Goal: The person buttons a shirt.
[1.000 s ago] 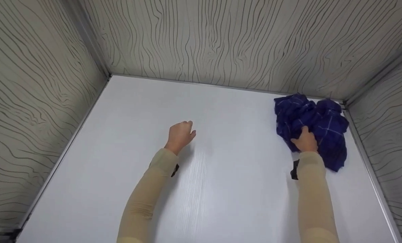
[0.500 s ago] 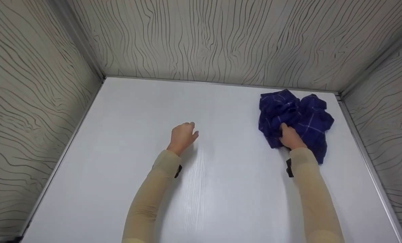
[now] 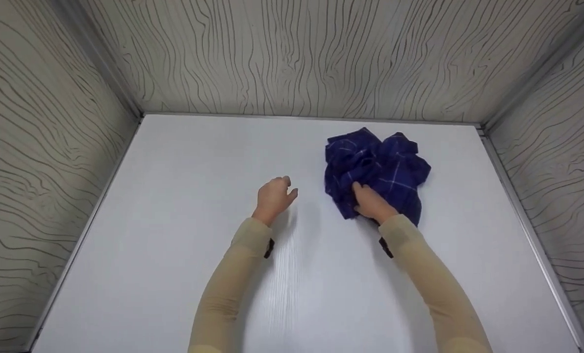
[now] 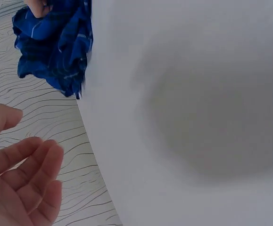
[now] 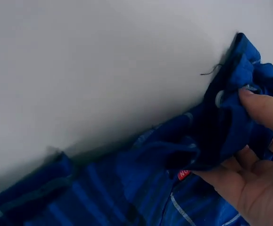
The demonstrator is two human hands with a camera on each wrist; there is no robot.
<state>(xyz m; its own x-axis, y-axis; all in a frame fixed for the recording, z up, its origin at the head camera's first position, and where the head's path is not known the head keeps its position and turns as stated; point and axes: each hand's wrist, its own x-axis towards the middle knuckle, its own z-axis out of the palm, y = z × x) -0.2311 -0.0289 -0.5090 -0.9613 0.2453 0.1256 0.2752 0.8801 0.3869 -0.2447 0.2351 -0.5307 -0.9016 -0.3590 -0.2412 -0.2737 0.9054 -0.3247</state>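
A crumpled dark blue plaid shirt (image 3: 397, 171) is bunched over the right-of-centre part of the white table. My right hand (image 3: 372, 203) grips a fold of it near its front left side. In the right wrist view, thumb and fingers of that hand (image 5: 249, 188) pinch the cloth close to a pale button (image 5: 219, 98) and a small red label (image 5: 183, 174). My left hand (image 3: 274, 196) hovers to the left of the shirt, apart from it. Its fingers are loosely bent with nothing in them, as the left wrist view of this hand (image 4: 25, 179) confirms.
The white tabletop (image 3: 174, 245) has wood-grain-patterned panels on three sides: a back wall (image 3: 292, 59), a left wall (image 3: 27, 171) and a right wall (image 3: 556, 171). Grey metal rails run along the table's edges.
My right hand has carried the shirt leftward from the back right corner toward the table's middle. My left hand has shifted slightly right, its thumb a bit farther out.
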